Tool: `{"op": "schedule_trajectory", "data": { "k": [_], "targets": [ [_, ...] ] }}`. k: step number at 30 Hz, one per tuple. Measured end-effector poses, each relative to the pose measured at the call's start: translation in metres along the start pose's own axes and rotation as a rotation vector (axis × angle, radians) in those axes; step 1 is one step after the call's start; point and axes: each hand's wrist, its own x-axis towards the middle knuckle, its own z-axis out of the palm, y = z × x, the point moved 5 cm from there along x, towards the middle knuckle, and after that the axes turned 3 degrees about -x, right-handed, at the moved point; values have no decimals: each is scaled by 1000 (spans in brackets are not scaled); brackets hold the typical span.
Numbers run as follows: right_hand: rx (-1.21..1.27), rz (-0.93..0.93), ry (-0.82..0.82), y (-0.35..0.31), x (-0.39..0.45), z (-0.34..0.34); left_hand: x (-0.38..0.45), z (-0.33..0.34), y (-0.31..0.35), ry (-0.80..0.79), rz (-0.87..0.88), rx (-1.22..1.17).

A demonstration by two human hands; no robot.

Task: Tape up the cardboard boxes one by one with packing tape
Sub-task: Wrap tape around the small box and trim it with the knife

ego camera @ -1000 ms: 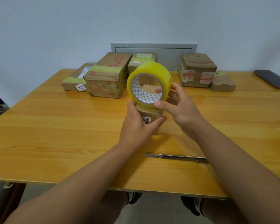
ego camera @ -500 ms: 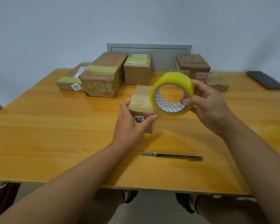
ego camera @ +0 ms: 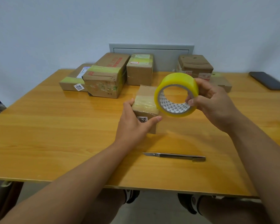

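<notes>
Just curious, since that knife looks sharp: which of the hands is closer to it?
Left. The left hand, gripping the small box, sits just beyond the knife blade's tip. The right hand holds the tape roll raised, farther back.

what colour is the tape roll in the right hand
Translucent yellow tape roll, seen in the head view.

Glossy tape roll (ego camera: 176,94) — cardboard box (ego camera: 145,102)

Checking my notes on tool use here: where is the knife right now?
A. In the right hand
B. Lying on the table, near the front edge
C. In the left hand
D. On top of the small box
B: the knife lies untouched on the table, while the right hand holds the tape and the left hand grips the small box.
</notes>
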Motion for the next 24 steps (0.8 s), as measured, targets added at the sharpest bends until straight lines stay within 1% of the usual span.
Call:
{"op": "schedule_trajectory", "data": {
  "k": [2, 3, 5, 7, 9, 10, 12, 14, 16, 19, 22, 24],
  "targets": [
    [-11, 5, 6, 0, 0, 1, 1, -2, 2, -5, 29, 86],
    [-20, 7, 8, 1, 0, 1, 1, -4, 4, -3, 66, 170],
    [-49, 6, 17, -1, -1, 0, 3, -7, 13, 14, 178, 406],
    [-57, 10, 17, -2, -2, -1, 7, -8, 25, 16, 327, 653],
    [-54, 11, 12, -1, -2, 1, 12, -6, 36, -51, 452, 823],
    [-51, 11, 12, -1, -2, 1, 15, -5, 39, -110, 477, 870],
    [-44, 14, 14, 0, -1, 2, 20, -1, 39, -230, 492, 889],
    [-34, 16, 11, 1, 0, 2, 21, 2, 39, -298, 486, 856],
    [-24, 14, 10, 2, 0, 3, 22, 5, 38, -312, 482, 833],
    [17, 18, 11, 5, 1, 5, 23, 7, 35, -296, 482, 868],
    [124, 45, -20, 12, 0, 6, 23, 9, 36, -291, 529, 915],
    [228, 79, -45, 21, -2, 10, 23, 10, 37, -299, 550, 901]
  ]
}}
